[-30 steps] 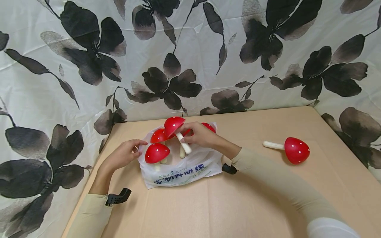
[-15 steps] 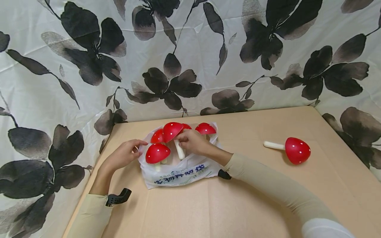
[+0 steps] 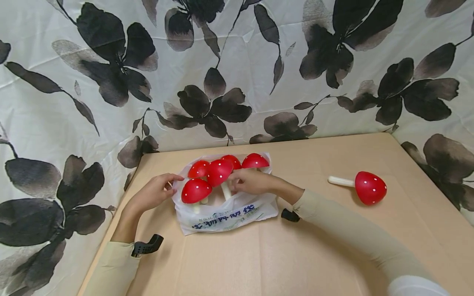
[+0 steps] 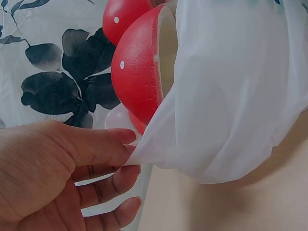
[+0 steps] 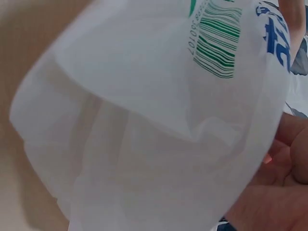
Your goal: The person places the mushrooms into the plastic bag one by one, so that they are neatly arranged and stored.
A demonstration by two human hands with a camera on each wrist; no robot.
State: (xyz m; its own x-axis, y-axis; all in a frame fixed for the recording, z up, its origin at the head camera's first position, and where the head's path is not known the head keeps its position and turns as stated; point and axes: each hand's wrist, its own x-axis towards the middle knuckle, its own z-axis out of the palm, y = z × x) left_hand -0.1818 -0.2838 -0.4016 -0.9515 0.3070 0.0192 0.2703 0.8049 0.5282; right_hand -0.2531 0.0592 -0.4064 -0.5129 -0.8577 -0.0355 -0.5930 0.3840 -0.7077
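Observation:
In the head view, a white plastic bag (image 3: pixel 237 220) with blue lettering lies with its mouth open, holding several red toy mushrooms with white dots. My left hand (image 3: pixel 157 191) is at its left edge; in the left wrist view, the thumb and forefinger pinch the bag's rim (image 4: pixel 144 151). My right hand (image 3: pixel 252 181) is over the right side of the opening, fingertips right at the stem of one toy mushroom (image 3: pixel 219 172). I cannot tell whether they still pinch it. In the right wrist view, the bag hides most of the right fingers (image 5: pixel 279 166).
Another red toy mushroom (image 3: pixel 370 188) lies on its side on the right of the light wooden table (image 3: pixel 296 255), its pale stem pointing left. A white cloth (image 3: pixel 274 70) with dark flowers hangs behind the table. Both wrists carry black straps (image 3: pixel 147 245).
My right hand has lowered a toy mushroom into the bag among the others, then shifted slightly right of its cap. The left hand stays at the bag's rim.

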